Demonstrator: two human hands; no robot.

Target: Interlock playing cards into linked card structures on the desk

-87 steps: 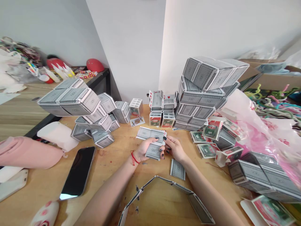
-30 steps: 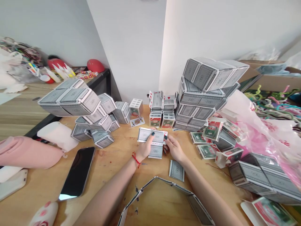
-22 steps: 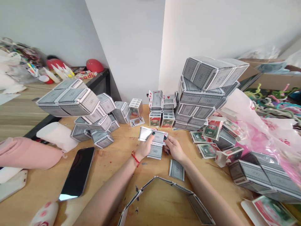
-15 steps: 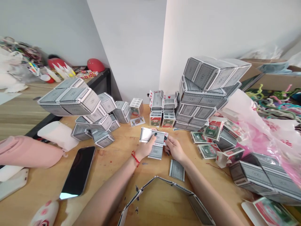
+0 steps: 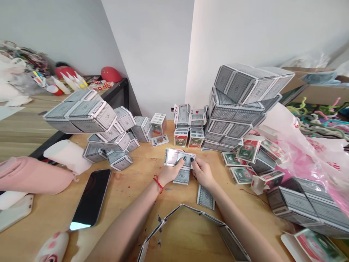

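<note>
Joined playing cards [image 5: 182, 176], grey-patterned backs up, are held between my two hands above the wooden table. My left hand [image 5: 170, 173] is closed on them, its thumb pressing the upper cards and its fingers hidden underneath. My right hand [image 5: 203, 171] pinches their right edge, where a red number shows beside the thumb. Just below the right wrist lies a loose card piece [image 5: 205, 197], back up. Nearest me, a bent strip of linked cards [image 5: 200, 212] stands on edge in an open angular frame shape between my forearms.
Stacked card blocks [image 5: 106, 116] lean at left; a taller card stack [image 5: 231, 120] stands at right. Card boxes [image 5: 242, 175] and a pink plastic bag [image 5: 294, 145] lie right. A phone [image 5: 91, 200] and pink roll [image 5: 35, 174] are left. A face-up card [image 5: 159, 140] lies ahead.
My hands and the held cards have shifted very slightly to the right in view. The right fingers have closed in a little against the cards' edge. Both hands still grip them.
</note>
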